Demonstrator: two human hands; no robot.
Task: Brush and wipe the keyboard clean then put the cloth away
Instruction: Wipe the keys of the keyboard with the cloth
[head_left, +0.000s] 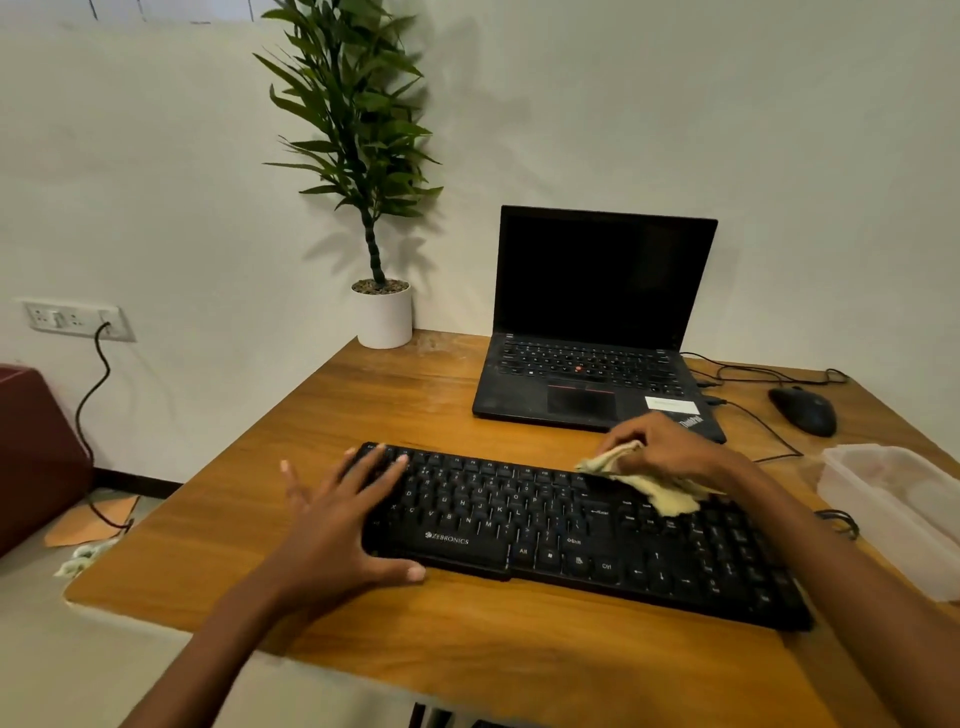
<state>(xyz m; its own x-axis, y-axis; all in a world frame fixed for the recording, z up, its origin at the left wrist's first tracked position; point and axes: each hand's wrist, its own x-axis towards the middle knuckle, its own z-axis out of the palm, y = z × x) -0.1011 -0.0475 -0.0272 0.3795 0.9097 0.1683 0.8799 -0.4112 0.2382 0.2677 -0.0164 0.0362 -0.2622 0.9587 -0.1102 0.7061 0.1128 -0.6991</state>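
Note:
A black keyboard (545, 525) lies slanted across the near part of the wooden table (415, 395). My left hand (343, 514) rests flat on the keyboard's left end, fingers spread and straight, thumb along its front edge. My right hand (670, 449) grips a crumpled beige cloth (660, 491) and presses it on the upper right keys. Part of the cloth is hidden under the fingers.
An open black laptop (597, 332) stands behind the keyboard. A black mouse (802, 410) with its cable lies to the right. A translucent plastic box (898, 499) sits at the right edge. A potted plant (382, 312) stands at the back left corner.

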